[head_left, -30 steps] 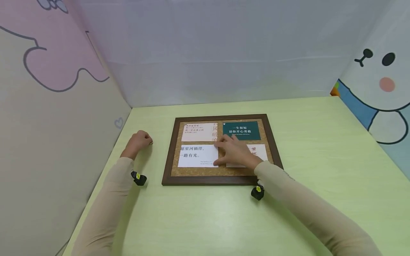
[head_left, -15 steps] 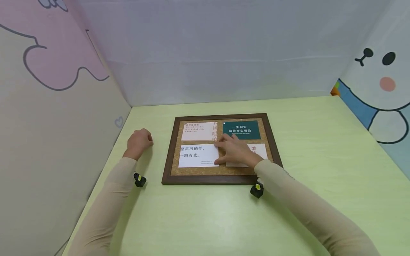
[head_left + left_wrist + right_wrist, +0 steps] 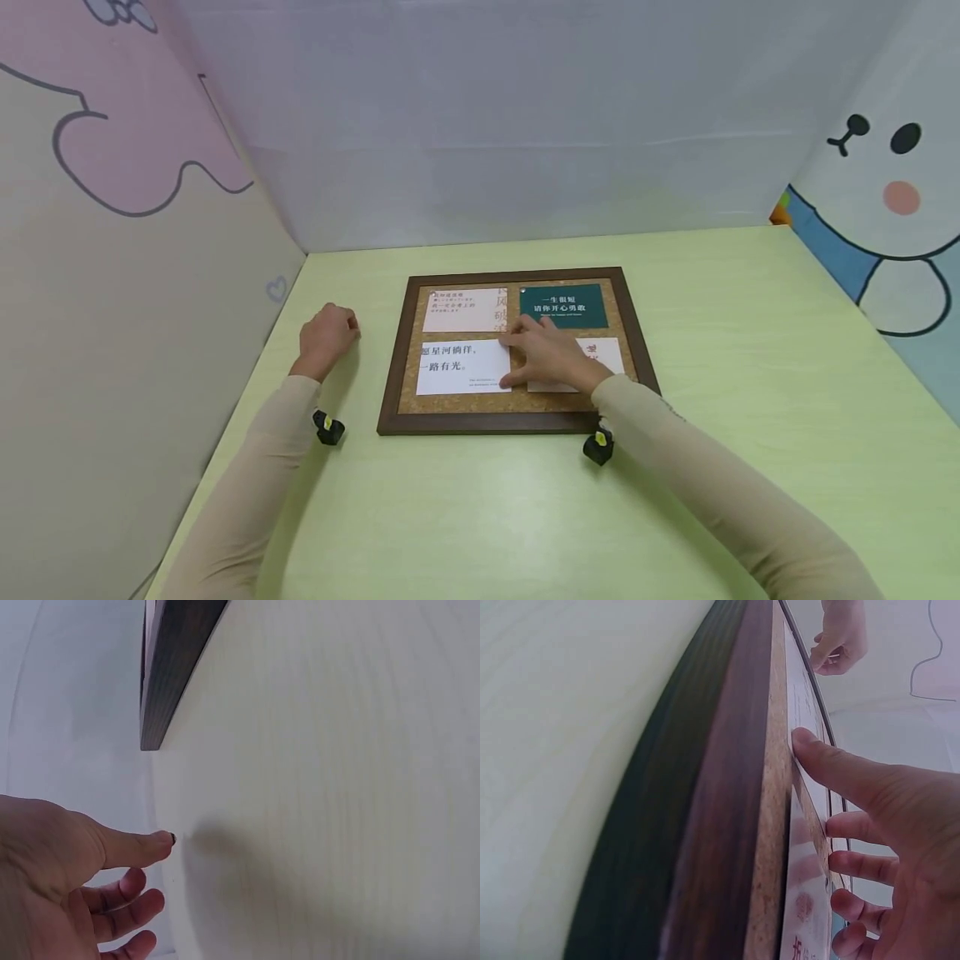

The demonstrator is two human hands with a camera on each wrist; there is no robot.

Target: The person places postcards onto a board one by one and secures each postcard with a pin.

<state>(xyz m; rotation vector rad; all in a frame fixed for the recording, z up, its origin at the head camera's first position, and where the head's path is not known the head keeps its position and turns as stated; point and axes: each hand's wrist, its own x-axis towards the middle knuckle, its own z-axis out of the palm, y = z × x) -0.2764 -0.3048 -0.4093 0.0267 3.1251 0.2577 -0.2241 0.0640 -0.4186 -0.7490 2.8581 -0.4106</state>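
My right hand [image 3: 551, 354] lies over the framed corkboard [image 3: 465, 405], fingers spread. Its thumb touches the lower right corner of a white card [image 3: 450, 379] with black lettering, and a fingertip presses near the upper right corner. Left of the board, my left hand [image 3: 327, 337] is held over the table. In the left wrist view a tiny dark thing, like a thumbtack [image 3: 173, 838], shows at the thumb tip; the index finger is hidden behind the thumb. A pale card with red lettering [image 3: 611, 356] is partly covered by my right hand.
On the board's upper half are a pale pink card [image 3: 461, 312] and a dark green card [image 3: 570, 298], each with a small pin at its upper left corner. The dark brown frame [image 3: 480, 424] rests on the pale green table [image 3: 465, 508]. Walls stand left and behind.
My left hand has turned slightly and shifted a little to the right, and the small glint at its fingertips no longer shows in the head view. My right hand stays on the white card.
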